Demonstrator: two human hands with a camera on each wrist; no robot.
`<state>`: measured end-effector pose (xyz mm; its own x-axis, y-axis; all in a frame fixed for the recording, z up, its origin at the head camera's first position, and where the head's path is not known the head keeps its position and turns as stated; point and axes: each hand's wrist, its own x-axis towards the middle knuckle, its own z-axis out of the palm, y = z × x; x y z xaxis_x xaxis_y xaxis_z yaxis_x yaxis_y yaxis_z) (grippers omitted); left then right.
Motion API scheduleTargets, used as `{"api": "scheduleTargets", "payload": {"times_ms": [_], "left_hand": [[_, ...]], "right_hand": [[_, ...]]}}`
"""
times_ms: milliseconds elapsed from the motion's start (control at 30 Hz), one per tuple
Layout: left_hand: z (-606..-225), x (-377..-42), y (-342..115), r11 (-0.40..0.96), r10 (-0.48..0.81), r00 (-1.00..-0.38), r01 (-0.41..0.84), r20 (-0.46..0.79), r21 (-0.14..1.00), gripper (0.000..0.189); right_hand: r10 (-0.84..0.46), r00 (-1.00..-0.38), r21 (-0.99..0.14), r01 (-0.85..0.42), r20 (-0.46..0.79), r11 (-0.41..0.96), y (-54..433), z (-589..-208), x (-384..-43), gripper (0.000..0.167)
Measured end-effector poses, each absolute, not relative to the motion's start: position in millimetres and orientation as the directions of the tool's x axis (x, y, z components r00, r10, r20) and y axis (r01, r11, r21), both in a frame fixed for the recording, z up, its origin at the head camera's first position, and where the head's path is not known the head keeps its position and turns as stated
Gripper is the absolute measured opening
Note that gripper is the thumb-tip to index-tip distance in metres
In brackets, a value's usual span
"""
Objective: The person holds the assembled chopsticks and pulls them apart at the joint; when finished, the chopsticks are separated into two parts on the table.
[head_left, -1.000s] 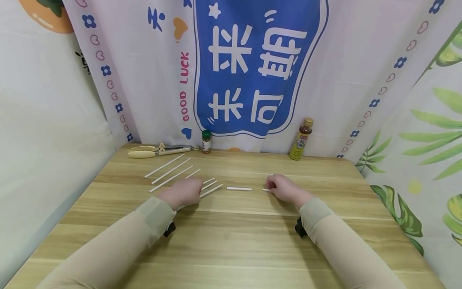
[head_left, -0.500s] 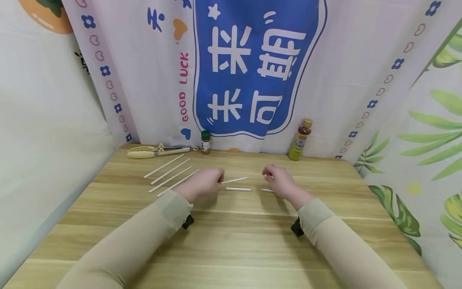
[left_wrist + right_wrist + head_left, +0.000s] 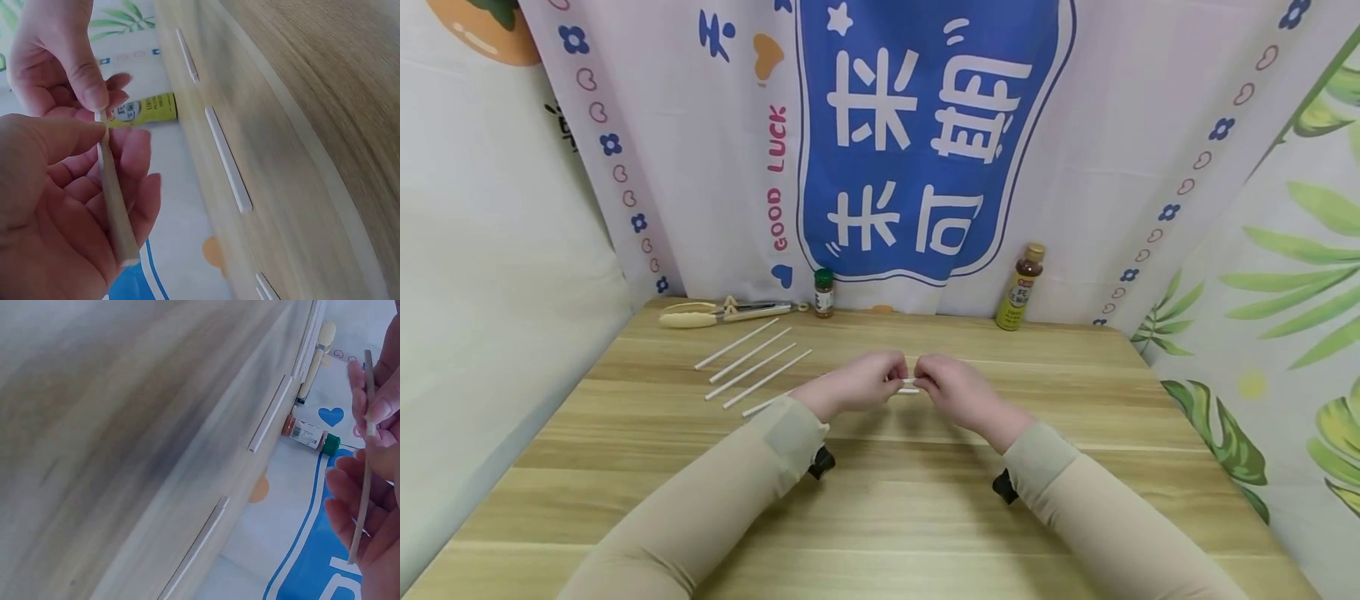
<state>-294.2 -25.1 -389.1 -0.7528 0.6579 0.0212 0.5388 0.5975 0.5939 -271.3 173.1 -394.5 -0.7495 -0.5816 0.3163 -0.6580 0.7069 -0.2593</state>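
Note:
Both hands meet above the middle of the wooden table in the head view. My left hand (image 3: 861,382) and right hand (image 3: 958,390) pinch one slender, pale chopstick-like stick (image 3: 114,206) between thumb and fingers. Their fingertips are close together along it. In the right wrist view the same stick (image 3: 358,531) crosses both palms, partly covered by the thumbs. Just below the hands, another white stick (image 3: 909,391) lies on the table. A further stick (image 3: 187,55) shows in the left wrist view, hidden behind the right hand from the head camera.
Several white sticks (image 3: 751,371) lie slanted side by side at the left; the nearest is partly behind the left hand. Along the back edge are tongs (image 3: 730,313), a green-capped spice jar (image 3: 823,295) and a yellow-labelled sauce bottle (image 3: 1021,287). A printed cloth (image 3: 737,192) hangs behind.
My left hand has moved right from the stick row, carrying one stick. My right hand has left the stick at the right, moved left and taken hold of the carried stick.

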Motion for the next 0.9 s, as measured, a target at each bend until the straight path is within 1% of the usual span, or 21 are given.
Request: {"api": "scheduleTargets", "payload": {"times_ms": [67,167,333,500,633,800,900], "left_hand": [[-389.6,-293.6,-23.9,0.598,0.671,-0.741,0.557,0.020,0.576,0.011],[-390.2,-292.9,-22.7,0.586,0.693,-0.720,0.581,0.023,0.564,0.017],[-391.5,-292.0,-20.8,0.555,0.719,-0.694,0.598,0.027,0.578,0.019],[-393.9,-290.5,-20.5,0.519,0.745,-0.664,0.638,0.065,0.570,0.023],[-393.0,-289.3,-23.2,0.474,0.761,-0.643,0.640,0.084,0.604,0.022],[-387.5,-290.1,-27.4,0.424,0.773,-0.633,0.573,0.050,0.701,0.019],[-384.3,-290.1,-28.7,0.412,0.786,-0.618,0.548,0.022,0.728,0.019]], "right_hand": [[-0.574,-0.765,-0.272,-0.642,0.292,0.717,173.7,-396.3,-270.9,0.009],[-0.585,-0.762,-0.257,-0.645,0.277,0.719,174.4,-397.8,-269.9,0.006],[-0.610,-0.730,-0.208,-0.677,0.307,0.706,176.2,-400.7,-267.3,0.004],[-0.614,-0.704,-0.178,-0.696,0.356,0.696,177.9,-402.6,-263.2,0.006],[-0.614,-0.690,-0.211,-0.712,0.383,0.669,178.5,-401.5,-260.7,0.008],[-0.616,-0.686,-0.293,-0.725,0.387,0.623,179.9,-397.6,-257.6,0.009],[-0.625,-0.688,-0.315,-0.725,0.368,0.613,181.8,-394.4,-255.6,0.010]]}}
